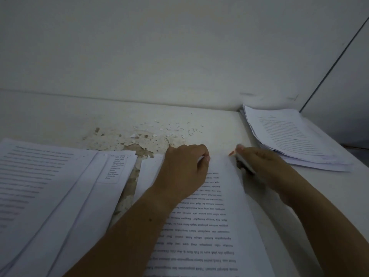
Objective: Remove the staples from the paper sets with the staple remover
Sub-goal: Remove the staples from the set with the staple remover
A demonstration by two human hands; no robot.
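1. White wall (179, 47) closes the far edge of the table (219, 120). The strip between it and the hands is strewn with paper scraps and bent staples (169, 130).
2. Two stacks flank the work: a left stack (50, 186) cut off by the frame, and a right stack (293, 136) near the table's edge.
3. At centre, the paper set (209, 226) lies under both forearms, its staple hidden.
4. Left hand (183, 170) curls over the set's top edge, pinching the top sheet.
5. Right hand (263, 168) grips the staple remover (244, 163), with the blurred orange tip at the set's top right corner.
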